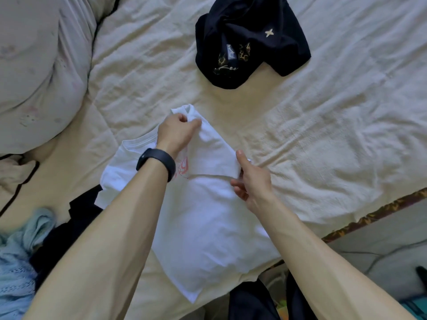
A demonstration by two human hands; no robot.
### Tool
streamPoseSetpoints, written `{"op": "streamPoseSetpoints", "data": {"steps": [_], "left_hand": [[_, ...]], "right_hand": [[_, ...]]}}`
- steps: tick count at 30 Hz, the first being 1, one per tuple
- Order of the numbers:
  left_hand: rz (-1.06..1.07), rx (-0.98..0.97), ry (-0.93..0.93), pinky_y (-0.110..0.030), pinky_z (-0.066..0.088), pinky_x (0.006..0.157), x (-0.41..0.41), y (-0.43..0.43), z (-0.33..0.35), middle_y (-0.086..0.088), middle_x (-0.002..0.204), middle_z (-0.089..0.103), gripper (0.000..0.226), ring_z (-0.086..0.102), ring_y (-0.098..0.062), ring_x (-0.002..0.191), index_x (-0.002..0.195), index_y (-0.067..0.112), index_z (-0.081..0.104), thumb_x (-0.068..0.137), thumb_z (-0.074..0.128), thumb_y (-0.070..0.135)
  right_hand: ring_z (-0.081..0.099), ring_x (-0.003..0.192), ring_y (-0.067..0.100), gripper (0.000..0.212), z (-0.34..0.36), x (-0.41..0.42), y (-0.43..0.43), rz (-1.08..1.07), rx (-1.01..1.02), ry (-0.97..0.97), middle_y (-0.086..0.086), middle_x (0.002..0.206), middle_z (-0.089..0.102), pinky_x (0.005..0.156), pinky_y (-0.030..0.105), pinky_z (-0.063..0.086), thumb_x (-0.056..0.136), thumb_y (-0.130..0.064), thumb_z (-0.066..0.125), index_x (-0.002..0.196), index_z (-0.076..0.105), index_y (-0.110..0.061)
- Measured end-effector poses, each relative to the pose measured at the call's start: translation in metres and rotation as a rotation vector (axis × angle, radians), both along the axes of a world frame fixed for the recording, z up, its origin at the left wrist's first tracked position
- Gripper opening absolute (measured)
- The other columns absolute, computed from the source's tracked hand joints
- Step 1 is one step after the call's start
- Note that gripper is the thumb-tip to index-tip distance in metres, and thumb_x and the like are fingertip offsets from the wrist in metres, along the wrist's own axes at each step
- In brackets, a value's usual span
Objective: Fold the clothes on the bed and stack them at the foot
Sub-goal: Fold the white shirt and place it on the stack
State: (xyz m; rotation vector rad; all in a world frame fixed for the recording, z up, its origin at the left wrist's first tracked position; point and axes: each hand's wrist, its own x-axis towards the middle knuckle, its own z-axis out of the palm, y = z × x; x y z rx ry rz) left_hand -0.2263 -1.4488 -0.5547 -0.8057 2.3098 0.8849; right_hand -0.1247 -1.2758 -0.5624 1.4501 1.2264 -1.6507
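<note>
Lying slantwise on the cream, wrinkled quilted bedspread [323, 112], the white cotton T-shirt [208, 215] has its ribbed collar at the upper left. Its long axis runs down to the straight hem at the lower right, close to the bed's near edge. One side has been turned over the chest as a tapering flap, and a pink print shows partly beneath it.

The left hand [176, 132], with a black band [157, 161] on its wrist, has its fingers curled tight on the far, bunched corner of that flap. The right hand [251, 181] pinches the flap's nearer edge, thumb on top and fingers tucked below.

At the far left a pale blue openwork knit garment [16, 262] lies heaped. Above it bulges a big, soft grey-white pillow [39, 65]. A piece of black cloth [78, 218] lies just beside the knit, and the shirt's spread sleeve overlaps its edge.

Beyond the hands, well apart from the shirt, sits a crumpled black garment with gold printing [249, 38]. Between the two garments, and out to the right, the bedspread lies open, creased into long soft ridges. At the lower right a brown patterned border [374, 215] marks the bed's edge, with pale floor past it.
</note>
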Motion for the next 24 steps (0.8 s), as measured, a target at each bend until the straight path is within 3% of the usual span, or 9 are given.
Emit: {"op": "streamPoseSetpoints", "data": {"steps": [3,5,8,10,12,15,19,21,24], "left_hand": [[0.126,0.266,-0.032,-0.030,0.050,0.065,-0.018,0.005,0.000,-0.003,0.081,0.060,0.022,0.058,-0.020,0.076,0.079,0.019,0.060,0.089,0.068,0.037],[0.173,0.320,-0.061,-0.025,0.053,0.061,-0.024,0.009,-0.003,-0.004,0.091,0.062,0.013,0.062,-0.018,0.080,0.091,0.019,0.063,0.093,0.067,0.031],[0.293,0.405,-0.070,-0.027,0.052,0.066,-0.027,0.011,-0.012,-0.009,0.099,0.058,0.005,0.059,-0.022,0.085,0.097,0.017,0.060,0.097,0.063,0.021],[0.280,0.409,-0.063,-0.026,0.052,0.062,-0.025,0.010,-0.016,-0.009,0.104,0.062,0.010,0.060,-0.022,0.086,0.105,0.017,0.060,0.097,0.064,0.023],[0.193,0.369,-0.027,-0.030,0.052,0.067,-0.022,0.008,-0.018,-0.006,0.110,0.066,0.023,0.063,-0.021,0.086,0.109,0.017,0.061,0.095,0.067,0.034],[-0.071,0.263,-0.087,-0.027,0.048,0.068,-0.014,0.003,-0.010,0.003,0.095,0.067,0.042,0.063,-0.014,0.080,0.107,0.017,0.064,0.086,0.071,0.054],[-0.252,0.165,-0.235,-0.030,0.049,0.074,0.012,-0.009,-0.003,0.007,0.104,0.069,0.032,0.066,-0.017,0.098,0.114,0.024,0.063,0.086,0.073,0.036],[-0.218,0.090,-0.171,-0.032,0.049,0.078,0.025,-0.009,0.001,0.008,0.106,0.066,0.035,0.063,-0.018,0.100,0.117,0.024,0.059,0.087,0.069,0.038],[-0.186,-0.050,-0.031,-0.036,0.048,0.079,0.041,-0.001,0.004,0.009,0.102,0.059,0.041,0.059,-0.019,0.096,0.118,0.022,0.049,0.088,0.065,0.046]], "right_hand": [[0.050,0.038,0.003,0.018,-0.008,-0.009,-0.003,-0.168,-0.111,-0.100,-0.009,0.047,0.046,0.037,0.016,0.038,0.092,-0.036,0.073,0.085,0.061,-0.024],[0.045,0.040,0.002,0.014,-0.012,-0.009,-0.004,-0.265,-0.142,-0.117,-0.009,0.053,0.044,0.036,0.015,0.035,0.094,-0.029,0.072,0.086,0.061,-0.025],[0.037,0.041,0.002,0.021,-0.014,0.001,-0.007,-0.316,-0.166,-0.066,-0.008,0.057,0.039,0.036,0.015,0.031,0.098,-0.026,0.068,0.080,0.055,-0.025],[0.038,0.042,0.002,0.021,-0.015,0.006,-0.010,-0.282,-0.161,-0.013,-0.007,0.058,0.039,0.038,0.016,0.031,0.098,-0.027,0.067,0.081,0.055,-0.024],[0.041,0.044,0.005,0.019,-0.014,0.010,-0.009,-0.191,-0.145,0.051,-0.006,0.061,0.041,0.040,0.019,0.033,0.095,-0.030,0.072,0.086,0.057,-0.023],[0.048,0.045,0.006,0.016,-0.013,0.013,-0.005,0.003,-0.126,0.109,-0.006,0.072,0.056,0.040,0.020,0.037,0.091,-0.026,0.077,0.088,0.062,-0.020],[0.052,0.044,0.004,0.012,-0.013,0.017,-0.003,0.129,-0.047,0.099,0.000,0.081,0.065,0.041,0.020,0.040,0.092,-0.022,0.073,0.088,0.065,-0.014],[0.058,0.045,0.007,0.022,-0.013,0.017,-0.001,0.275,0.049,0.112,0.002,0.078,0.073,0.044,0.023,0.045,0.089,-0.030,0.074,0.080,0.067,-0.011],[0.067,0.051,0.009,0.046,-0.010,0.012,0.011,0.723,0.201,0.169,-0.006,0.063,0.073,0.062,0.031,0.055,0.086,-0.059,0.063,0.071,0.071,-0.015]]}}
